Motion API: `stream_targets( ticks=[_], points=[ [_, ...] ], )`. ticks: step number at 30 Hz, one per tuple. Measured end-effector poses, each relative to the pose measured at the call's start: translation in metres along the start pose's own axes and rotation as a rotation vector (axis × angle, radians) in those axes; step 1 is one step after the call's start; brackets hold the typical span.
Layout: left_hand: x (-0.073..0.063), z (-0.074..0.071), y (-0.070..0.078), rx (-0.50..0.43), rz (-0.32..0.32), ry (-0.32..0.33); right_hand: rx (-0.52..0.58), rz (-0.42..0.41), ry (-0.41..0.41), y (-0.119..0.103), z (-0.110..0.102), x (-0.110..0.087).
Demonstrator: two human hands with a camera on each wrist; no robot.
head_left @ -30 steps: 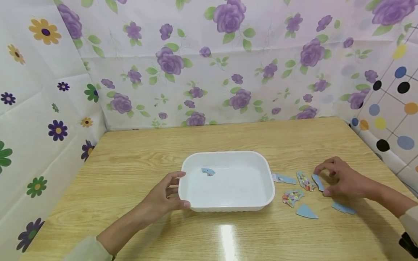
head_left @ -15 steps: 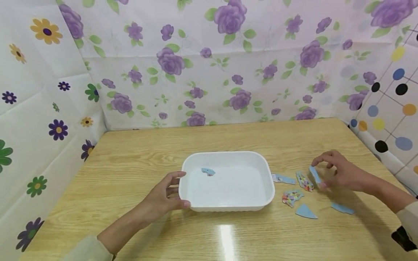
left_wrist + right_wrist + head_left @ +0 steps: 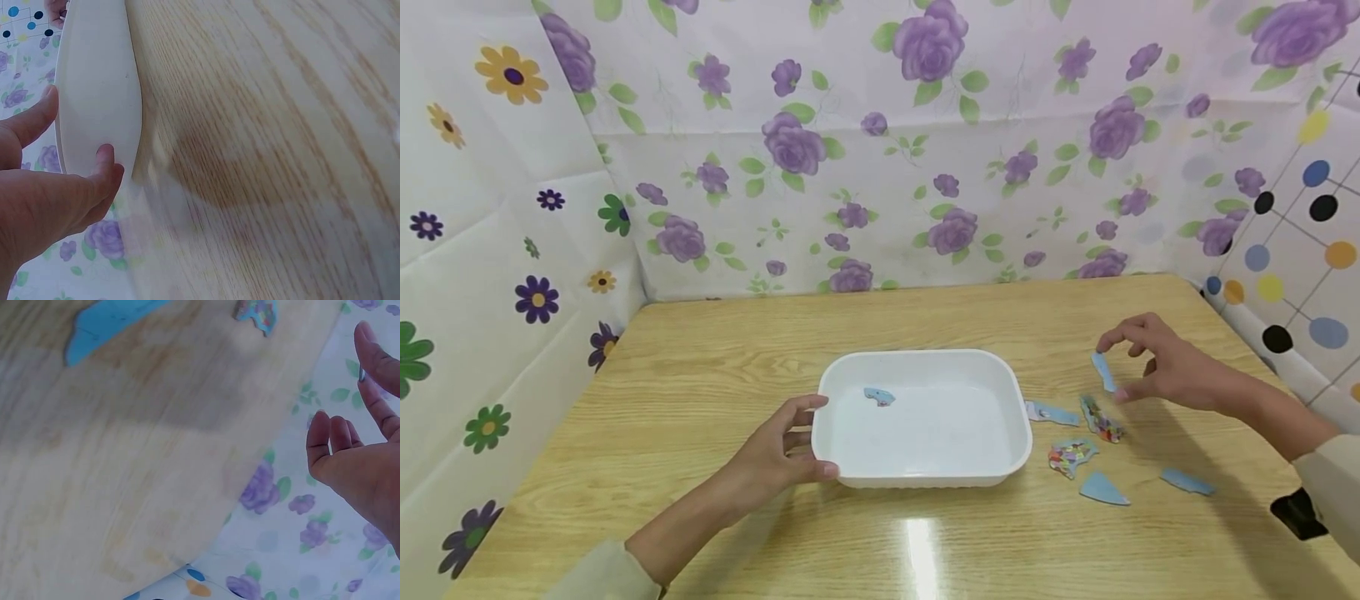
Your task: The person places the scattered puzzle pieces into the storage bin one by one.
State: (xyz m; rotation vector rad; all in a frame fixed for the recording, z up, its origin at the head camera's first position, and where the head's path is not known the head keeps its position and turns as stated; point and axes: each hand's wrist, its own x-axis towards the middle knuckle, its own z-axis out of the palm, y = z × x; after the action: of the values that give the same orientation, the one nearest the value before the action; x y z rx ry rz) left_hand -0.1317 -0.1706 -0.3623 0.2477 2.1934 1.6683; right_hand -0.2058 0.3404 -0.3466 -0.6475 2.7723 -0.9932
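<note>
A white plastic tray (image 3: 925,433) sits mid-table in the head view, one small light-blue puzzle piece (image 3: 879,397) lying inside. My left hand (image 3: 775,454) grips the tray's left end, thumb at the near corner and index finger on the rim. Between thumb and index finger, my right hand (image 3: 1180,367) pinches a narrow blue puzzle piece (image 3: 1103,372), held over the table right of the tray. The right wrist view shows that piece only as a thin edge. Two multicoloured pieces, one (image 3: 1101,421) and another (image 3: 1072,456), lie below this hand.
Right of the tray lie a long blue piece (image 3: 1052,413) close by its wall, a blue triangular piece (image 3: 1103,489) and a slim blue piece (image 3: 1187,481). Flower-printed sheeting (image 3: 880,167) lines the back of the wooden table (image 3: 715,358); dotted sheeting (image 3: 1292,250) stands at the right.
My right hand has lifted the narrow blue piece from the table and carried it up and to the left, away from the other pieces. My left hand and the tray stay put.
</note>
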Motion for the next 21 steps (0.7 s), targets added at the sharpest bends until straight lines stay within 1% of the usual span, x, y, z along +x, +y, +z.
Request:
stream_targets(
  ticks=[6,12,15,21],
  points=[
    [0.0,0.0,0.0,0.001,0.002,-0.005,-0.018,0.004,-0.001,-0.004,-0.004,0.005],
    [0.001,-0.001,0.001,-0.007,0.005,-0.012,-0.003,-0.001,0.002,-0.014,-0.005,0.014],
    [0.001,-0.001,0.0,-0.005,0.01,-0.02,0.005,0.001,-0.015,-0.021,-0.005,0.019],
    [0.0,-0.001,0.0,-0.003,0.005,-0.011,0.017,0.012,-0.047,-0.035,-0.004,0.03]
  ],
)
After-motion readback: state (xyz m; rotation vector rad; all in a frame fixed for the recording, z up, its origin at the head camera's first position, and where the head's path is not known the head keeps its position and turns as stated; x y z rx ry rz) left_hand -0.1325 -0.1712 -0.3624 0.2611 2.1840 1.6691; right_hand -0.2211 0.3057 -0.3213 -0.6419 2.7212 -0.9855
